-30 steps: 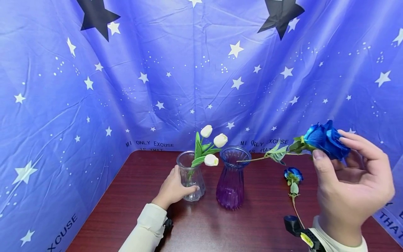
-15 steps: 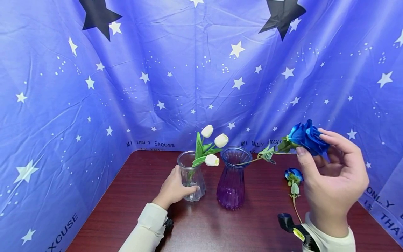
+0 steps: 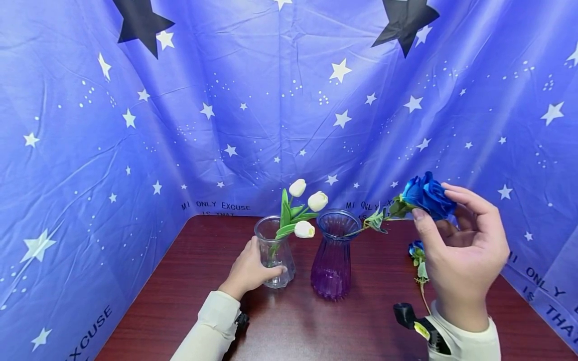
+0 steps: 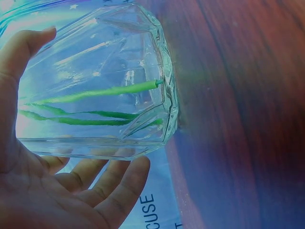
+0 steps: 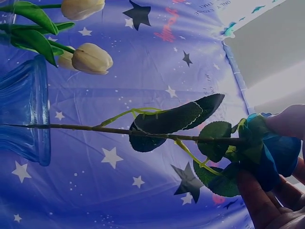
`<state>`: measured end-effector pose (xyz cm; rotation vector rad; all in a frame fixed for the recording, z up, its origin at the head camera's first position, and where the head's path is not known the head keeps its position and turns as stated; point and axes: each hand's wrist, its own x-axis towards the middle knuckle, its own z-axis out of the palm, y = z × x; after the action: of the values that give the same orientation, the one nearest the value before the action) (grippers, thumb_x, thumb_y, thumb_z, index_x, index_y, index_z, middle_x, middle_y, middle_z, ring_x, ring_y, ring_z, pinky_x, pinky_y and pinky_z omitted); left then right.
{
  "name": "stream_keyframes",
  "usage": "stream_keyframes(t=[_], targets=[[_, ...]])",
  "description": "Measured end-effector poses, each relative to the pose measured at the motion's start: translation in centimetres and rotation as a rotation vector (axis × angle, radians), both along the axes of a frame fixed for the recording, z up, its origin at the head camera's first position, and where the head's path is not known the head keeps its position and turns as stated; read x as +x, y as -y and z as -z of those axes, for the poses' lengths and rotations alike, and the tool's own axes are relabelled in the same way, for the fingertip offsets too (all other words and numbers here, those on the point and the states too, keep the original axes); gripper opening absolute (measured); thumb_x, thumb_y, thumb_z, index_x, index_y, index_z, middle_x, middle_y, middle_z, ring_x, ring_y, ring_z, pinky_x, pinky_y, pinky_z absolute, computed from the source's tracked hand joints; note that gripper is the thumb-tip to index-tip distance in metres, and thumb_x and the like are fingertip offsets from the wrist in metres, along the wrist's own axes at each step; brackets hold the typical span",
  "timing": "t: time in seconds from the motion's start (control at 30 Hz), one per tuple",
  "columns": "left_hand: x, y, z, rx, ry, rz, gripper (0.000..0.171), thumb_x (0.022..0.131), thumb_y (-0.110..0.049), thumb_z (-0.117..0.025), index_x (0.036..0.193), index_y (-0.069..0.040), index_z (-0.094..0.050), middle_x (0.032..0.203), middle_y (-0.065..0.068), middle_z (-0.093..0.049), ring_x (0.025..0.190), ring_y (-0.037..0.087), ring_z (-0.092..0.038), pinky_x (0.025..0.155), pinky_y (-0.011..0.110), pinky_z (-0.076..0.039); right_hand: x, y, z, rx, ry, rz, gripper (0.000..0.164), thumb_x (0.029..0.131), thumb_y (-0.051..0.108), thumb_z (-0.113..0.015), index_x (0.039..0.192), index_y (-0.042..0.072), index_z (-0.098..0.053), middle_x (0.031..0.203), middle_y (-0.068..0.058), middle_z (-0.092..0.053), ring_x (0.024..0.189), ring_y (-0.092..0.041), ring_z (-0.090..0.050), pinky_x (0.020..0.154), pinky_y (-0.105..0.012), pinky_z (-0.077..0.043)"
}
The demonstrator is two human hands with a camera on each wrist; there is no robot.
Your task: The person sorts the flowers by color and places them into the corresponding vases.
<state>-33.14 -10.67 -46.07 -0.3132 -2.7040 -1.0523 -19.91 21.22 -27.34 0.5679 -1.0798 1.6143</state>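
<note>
My right hand (image 3: pixel 467 245) pinches a blue rose (image 3: pixel 429 195) by its bloom, between thumb and fingers. The rose leans left, and its stem (image 5: pixel 90 128) reaches into the mouth of the blue-and-purple glass vase (image 3: pixel 331 265); in the right wrist view the stem passes the vase's rim. My left hand (image 3: pixel 250 271) holds the clear glass vase (image 4: pixel 105 62) around its side, thumb in front. White tulips (image 3: pixel 316 201) stand in that vase, their green stems (image 4: pixel 119 89) showing through the glass near its base.
A second blue rose (image 3: pixel 419 258) lies on the dark red wooden table (image 3: pixel 289 326), partly hidden behind my right hand and wrist. A blue star-printed cloth (image 3: pixel 271 110) hangs around the back and sides of the table.
My right hand has moved left with the blue rose, and the stem has gone further into the purple vase's mouth. My left hand stays on the clear vase.
</note>
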Motion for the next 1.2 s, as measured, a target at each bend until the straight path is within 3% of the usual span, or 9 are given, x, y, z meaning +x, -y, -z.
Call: stream_keyframes(t=[0.7,0.97,1.2], targets=[[0.2,-0.1,-0.3,0.001,0.009,-0.001,0.094,0.067,-0.059,-0.089,0.137,-0.013,-0.047,0.121,0.006,-0.059,0.108,0.023,-0.063,0.09,0.046,-0.055,-1.6,0.2,1.4,0.101,0.08,0.041,0.052,0.069,-0.028,-0.075,0.118,-0.023,-0.059,0.128,-0.031,-0.062,0.103,-0.026,-0.071,0.079,-0.023,-0.06],[0.2,-0.1,-0.3,0.01,0.006,0.005,0.093,0.068,-0.058,-0.089,0.138,-0.014,-0.047,0.123,0.006,-0.059,0.11,0.023,-0.063,0.092,0.046,-0.055,-2.6,0.1,2.2,0.199,0.146,0.131,0.053,0.071,-0.024,-0.078,0.12,-0.019,-0.06,0.13,-0.027,-0.061,0.102,-0.022,-0.071,0.078,-0.02,-0.059],[0.3,0.0,-0.4,0.014,0.016,0.007,0.095,0.068,-0.057,-0.089,0.14,-0.013,-0.045,0.125,0.007,-0.059,0.112,0.025,-0.063,0.094,0.048,-0.054,-2.2,1.2,1.9,0.258,0.206,0.208,0.051,0.073,-0.022,-0.078,0.121,-0.018,-0.06,0.128,-0.022,-0.06,0.1,-0.018,-0.072,0.08,-0.019,-0.059]])
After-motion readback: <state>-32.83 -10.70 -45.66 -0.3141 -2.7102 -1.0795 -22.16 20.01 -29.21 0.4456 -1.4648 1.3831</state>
